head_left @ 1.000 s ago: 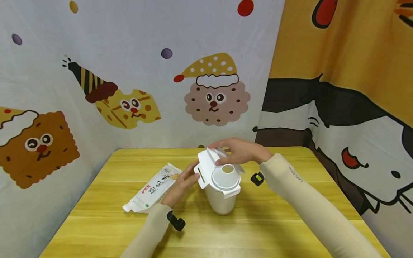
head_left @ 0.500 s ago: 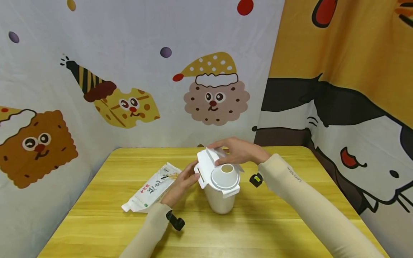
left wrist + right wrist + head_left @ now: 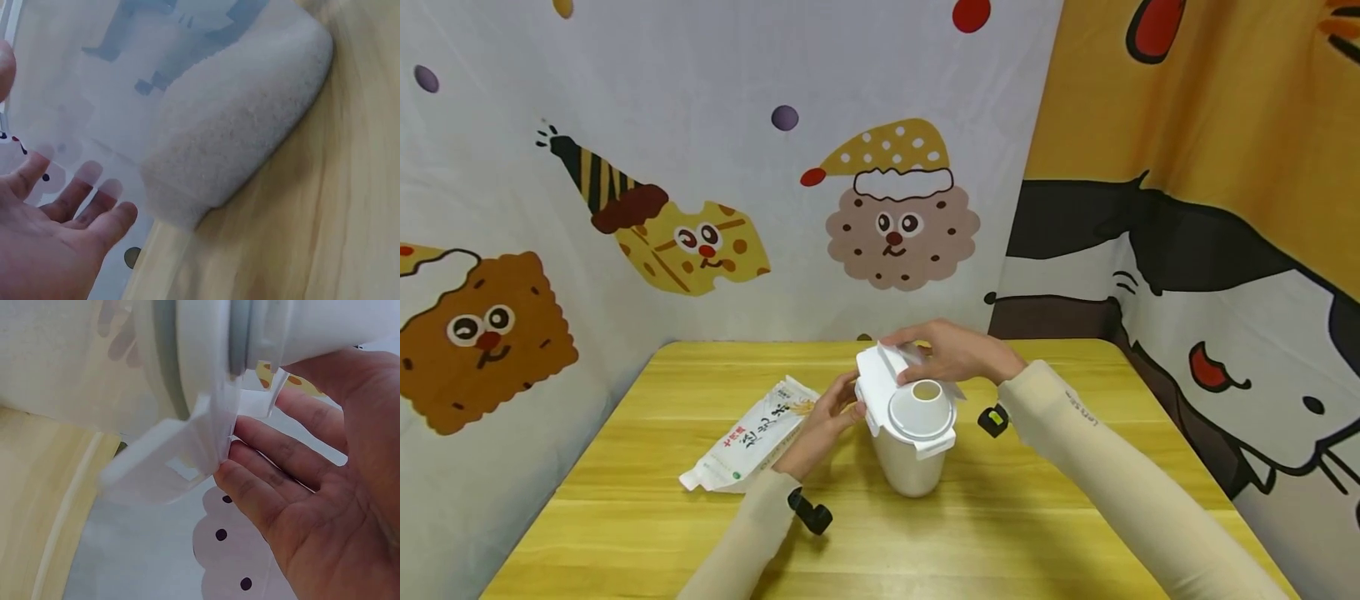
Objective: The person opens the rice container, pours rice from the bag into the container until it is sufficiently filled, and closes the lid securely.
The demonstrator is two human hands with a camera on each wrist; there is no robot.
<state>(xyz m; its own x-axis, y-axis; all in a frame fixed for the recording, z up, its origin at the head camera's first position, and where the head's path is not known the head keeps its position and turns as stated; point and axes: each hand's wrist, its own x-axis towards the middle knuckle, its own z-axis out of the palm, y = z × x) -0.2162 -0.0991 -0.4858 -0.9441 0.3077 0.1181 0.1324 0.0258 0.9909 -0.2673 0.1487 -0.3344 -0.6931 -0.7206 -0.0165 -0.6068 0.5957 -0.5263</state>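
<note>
A translucent storage container (image 3: 910,462) stands upright on the table, with pale rice-like grains (image 3: 231,119) in its lower part. Its white lid (image 3: 880,379) has side latches and a round cap (image 3: 921,408). My left hand (image 3: 823,425) holds the container's left side, fingers spread against the wall and thumb up by the left latch. From above, my right hand (image 3: 958,354) grips the lid's raised part, thumb in front and fingers over the far edge. In the right wrist view a slotted latch (image 3: 162,465) sticks out from the rim near those fingertips.
A flattened white bag (image 3: 752,437) with printed characters lies on the wooden table (image 3: 1045,533), left of the container and close to my left forearm. A cartoon-printed cloth (image 3: 722,75) hangs behind the table's far edge.
The left latch, which stuck out with its slot showing, has turned down toward the container's side under my left hand. My right hand keeps its place on the lid.
</note>
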